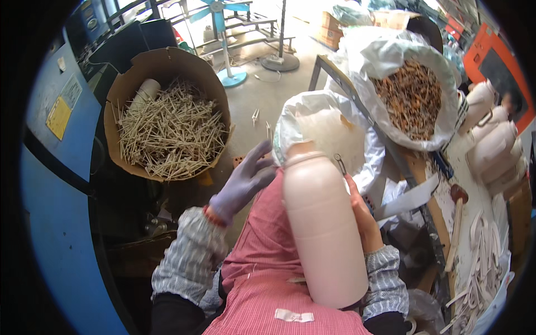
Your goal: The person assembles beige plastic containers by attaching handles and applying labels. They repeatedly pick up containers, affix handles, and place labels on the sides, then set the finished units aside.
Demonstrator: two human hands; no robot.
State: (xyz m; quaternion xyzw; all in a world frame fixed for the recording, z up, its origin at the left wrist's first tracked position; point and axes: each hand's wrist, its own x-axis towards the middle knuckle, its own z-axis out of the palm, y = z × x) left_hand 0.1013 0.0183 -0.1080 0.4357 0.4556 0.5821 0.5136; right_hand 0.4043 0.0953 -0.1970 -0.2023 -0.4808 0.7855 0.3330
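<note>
A large pale pink plastic bottle (324, 229) lies tilted across my lap, its neck pointing away from me. My left hand (245, 181), in a grey-lilac glove, is just left of the bottle's neck with its fingers stretched out and nothing in them. My bare right hand (364, 218) is against the bottle's right side, its fingers partly hidden behind it. From those fingers sticks up a small dark metal tool (339, 163) with a looped tip. Beyond the neck stands an open white sack (290, 111) with pale material inside.
At the left, a cardboard box (114, 125) holds many thin pale plastic scraps. A white sack (357, 58) of brown pieces stands far right. Along the right bench are a mallet (456, 223), pale strips (477, 262) and several pink bottles (491, 148). A blue cabinet (53, 223) borders the left.
</note>
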